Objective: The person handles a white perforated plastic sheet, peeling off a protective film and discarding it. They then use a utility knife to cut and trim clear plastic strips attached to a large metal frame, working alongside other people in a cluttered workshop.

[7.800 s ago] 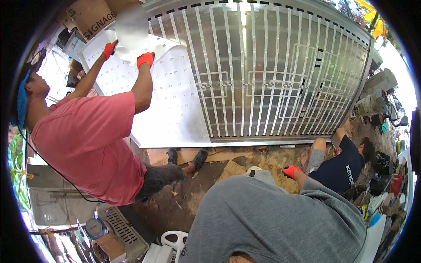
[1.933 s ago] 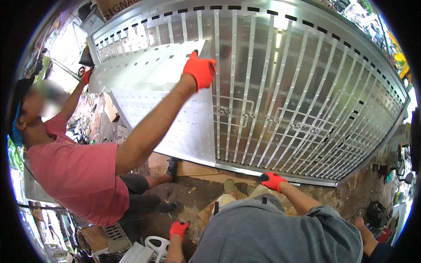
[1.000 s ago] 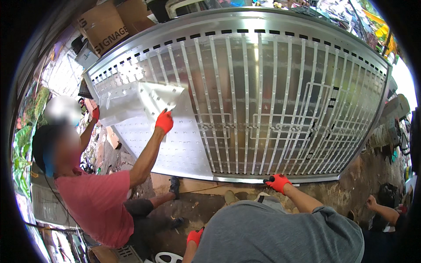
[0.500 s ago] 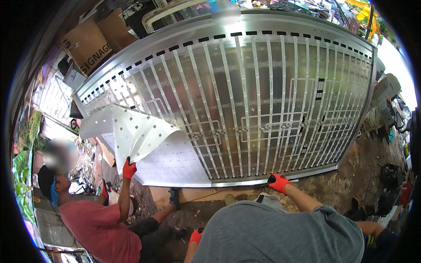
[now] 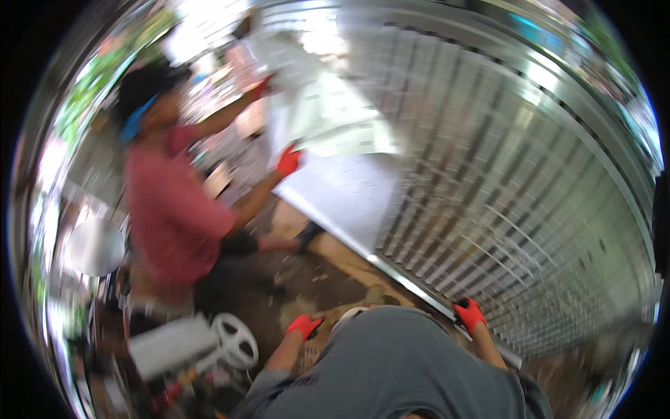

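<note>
A large metal-framed panel (image 5: 447, 133) with many pale parallel strips leans in front of me. My right hand (image 5: 472, 315), in a red glove with a dark palm, is closed over the near edge of its metal frame (image 5: 412, 285). My left hand (image 5: 305, 326), gloved the same way, is held low beside my body, apart from the panel; its fingers look loosely stretched, with nothing seen in them. At the panel's left end, a co-worker's red-gloved hands (image 5: 288, 160) hold a white sheet (image 5: 335, 115), partly folded back over a flat white dotted surface (image 5: 349, 192).
The co-worker (image 5: 174, 209), in a red shirt and dark cap, stands to my left. A white wheel-like part (image 5: 235, 341) and a pale box-shaped object (image 5: 171, 347) lie at lower left. Cardboard (image 5: 342, 255) lies on the floor below the panel. Motion blurs much of the view.
My view has swung left, so the panel appears tilted and farther right. The co-worker's second hand has come up to the white sheet. My right hand stays at the frame edge.
</note>
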Tool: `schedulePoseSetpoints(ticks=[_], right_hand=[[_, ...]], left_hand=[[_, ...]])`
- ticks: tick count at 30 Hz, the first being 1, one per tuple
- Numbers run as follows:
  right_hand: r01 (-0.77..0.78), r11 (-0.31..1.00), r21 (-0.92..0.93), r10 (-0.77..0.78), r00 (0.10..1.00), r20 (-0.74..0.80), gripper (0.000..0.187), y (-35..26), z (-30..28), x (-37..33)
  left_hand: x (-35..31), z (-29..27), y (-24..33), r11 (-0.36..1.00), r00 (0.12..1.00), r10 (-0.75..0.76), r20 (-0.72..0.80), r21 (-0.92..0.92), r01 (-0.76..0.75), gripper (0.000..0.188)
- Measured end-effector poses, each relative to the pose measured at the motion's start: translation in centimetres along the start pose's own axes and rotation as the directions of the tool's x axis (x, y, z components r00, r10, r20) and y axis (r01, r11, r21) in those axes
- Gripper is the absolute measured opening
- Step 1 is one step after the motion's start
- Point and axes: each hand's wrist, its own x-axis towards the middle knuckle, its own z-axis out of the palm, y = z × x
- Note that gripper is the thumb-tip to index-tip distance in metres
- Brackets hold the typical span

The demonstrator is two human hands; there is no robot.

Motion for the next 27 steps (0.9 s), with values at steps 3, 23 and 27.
schedulePoseSetpoints(ticks=[3, 23, 27], right_hand=[[0.323, 0.918, 0.229, -0.330, 0.944, -0.005, 0.022, 0.6, 3.7, 2.2], [0.269, 0.947, -0.175, -0.105, 0.774, 0.624, 0.018, -16.9, 12.3, 0.3], [0.241, 0.933, -0.268, -0.025, 0.785, 0.619, 0.027, -16.0, 15.2, 0.3]], left_hand=[[-0.2, 3.1, -9.3, 0.994, 0.996, -0.094, -0.009, -0.065, 0.093, 0.054], [5.5, 4.0, -8.9, 0.953, 0.978, 0.108, -0.179, -0.261, -0.153, 0.052], [4.1, 3.2, -11.1, 0.903, 0.953, 0.153, -0.260, -0.355, -0.241, 0.049]])
